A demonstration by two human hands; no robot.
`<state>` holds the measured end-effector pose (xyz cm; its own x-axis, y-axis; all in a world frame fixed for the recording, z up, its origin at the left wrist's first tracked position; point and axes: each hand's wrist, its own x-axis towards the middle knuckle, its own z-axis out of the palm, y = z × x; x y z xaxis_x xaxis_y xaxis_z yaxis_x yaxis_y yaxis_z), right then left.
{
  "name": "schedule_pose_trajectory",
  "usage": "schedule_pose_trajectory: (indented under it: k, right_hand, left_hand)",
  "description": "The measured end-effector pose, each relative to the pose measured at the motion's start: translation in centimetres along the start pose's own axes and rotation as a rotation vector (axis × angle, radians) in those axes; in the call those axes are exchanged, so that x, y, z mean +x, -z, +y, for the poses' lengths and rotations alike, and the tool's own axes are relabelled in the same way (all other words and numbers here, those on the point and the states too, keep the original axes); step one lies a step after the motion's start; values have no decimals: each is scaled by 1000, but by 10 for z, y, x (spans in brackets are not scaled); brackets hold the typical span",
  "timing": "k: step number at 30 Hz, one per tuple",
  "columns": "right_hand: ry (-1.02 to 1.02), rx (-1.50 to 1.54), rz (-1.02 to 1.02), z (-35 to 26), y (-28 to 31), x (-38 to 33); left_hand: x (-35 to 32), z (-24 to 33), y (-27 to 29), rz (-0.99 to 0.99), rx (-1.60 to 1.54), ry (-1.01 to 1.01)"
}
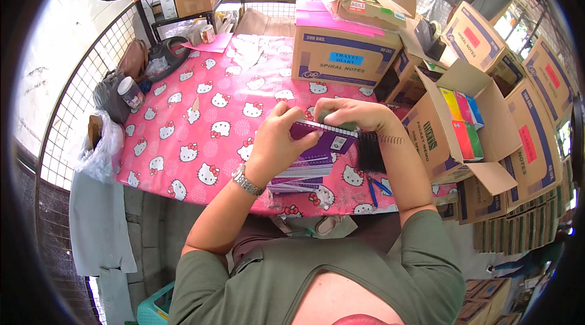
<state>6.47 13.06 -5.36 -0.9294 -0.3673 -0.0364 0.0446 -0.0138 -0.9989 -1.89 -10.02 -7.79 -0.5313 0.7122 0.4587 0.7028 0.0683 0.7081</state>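
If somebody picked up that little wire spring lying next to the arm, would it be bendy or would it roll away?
The wire spiral is probably very light and springy, since it is a thin, open coil. Being round and long, it may roll if nudged on the smooth pink tablecloth. It likely bends out of shape if squeezed. It lies beside the right hand, untouched.

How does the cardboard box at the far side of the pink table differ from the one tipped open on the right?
The far cardboard box stands upright with pink sheets lying on top; the open box lies tipped on its side, flaps spread, showing stacked pads with yellow, pink, red and green covers. The far box rests on the table; the open one sits beside it. Both are brown, blue-striped cardboard.
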Motion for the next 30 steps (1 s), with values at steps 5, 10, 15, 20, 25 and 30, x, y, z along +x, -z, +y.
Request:
schedule_pose_trajectory:
  k: [5, 10, 15, 20, 25, 30]
  right_hand:
    - [128, 132, -92, -5, -2, 6]
    - [99, 52, -53, -9, -2, 8]
    - [136, -20, -19, -8, -2, 11]
    - [99, 112, -17, -4, -4, 12]
    - [-37, -152, -18, -5, -3, 12]
    - [-161, -164, 28, -9, -1, 16]
  left_hand:
    - [2, -1, 0, -24, -14, -16]
    - [0, -1, 2, -12, -96, -16]
    - [-2, -7, 3, -16, -143, -32]
    - [0, -8, 3, -49, -181, 42]
    - [-4, -6, -1, -19, -225, 26]
    - [0, -4, 1, -24, -149, -21]
